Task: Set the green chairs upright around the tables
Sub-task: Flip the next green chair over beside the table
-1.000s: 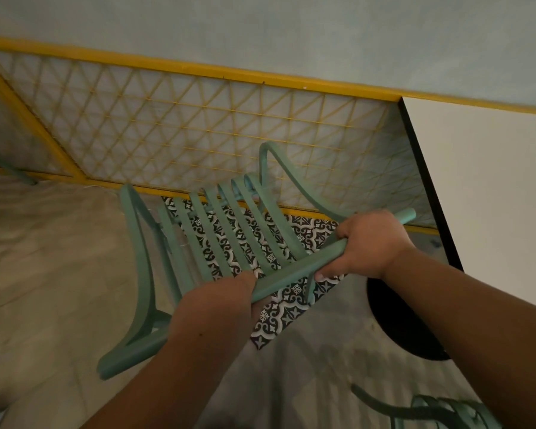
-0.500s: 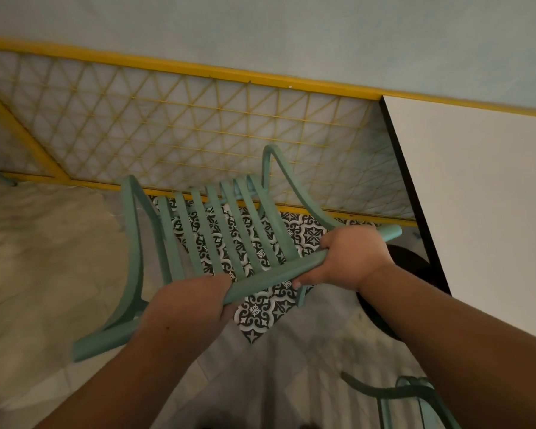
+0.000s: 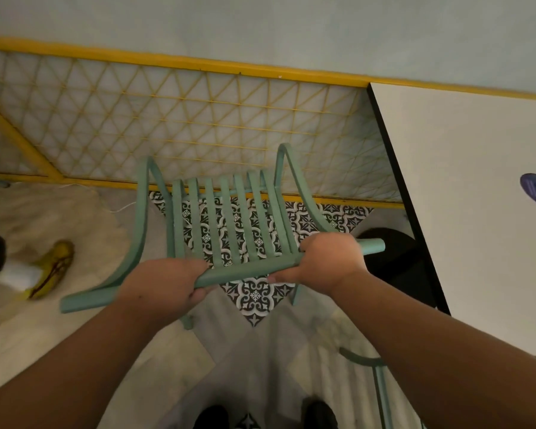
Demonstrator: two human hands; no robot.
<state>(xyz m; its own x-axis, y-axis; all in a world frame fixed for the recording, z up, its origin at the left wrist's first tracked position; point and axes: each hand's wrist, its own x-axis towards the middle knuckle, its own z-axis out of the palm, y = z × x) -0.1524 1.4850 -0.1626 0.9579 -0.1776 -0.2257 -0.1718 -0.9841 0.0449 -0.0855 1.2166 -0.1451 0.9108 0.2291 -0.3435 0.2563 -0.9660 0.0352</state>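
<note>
Both hands are closed around the chair's (image 3: 251, 269) top rail, the left hand (image 3: 164, 286) near one end and the right hand (image 3: 321, 264) near the other. The chair stands back-up over the patterned floor tiles, just beside the counter's (image 3: 464, 196) dark edge and near its black base (image 3: 393, 261). The step in hand looks like placing: the chair seems righted but not yet let go. The next move probably calls for settling every leg on the floor, squaring the seat to the counter, then releasing.

Most of the legs are hidden under the slats, so I cannot tell whether they touch the floor. A second chair (image 3: 362, 360) at lower right is cut off (upright or not, I cannot say). A yellow shoe (image 3: 54, 267) at left is blurred.
</note>
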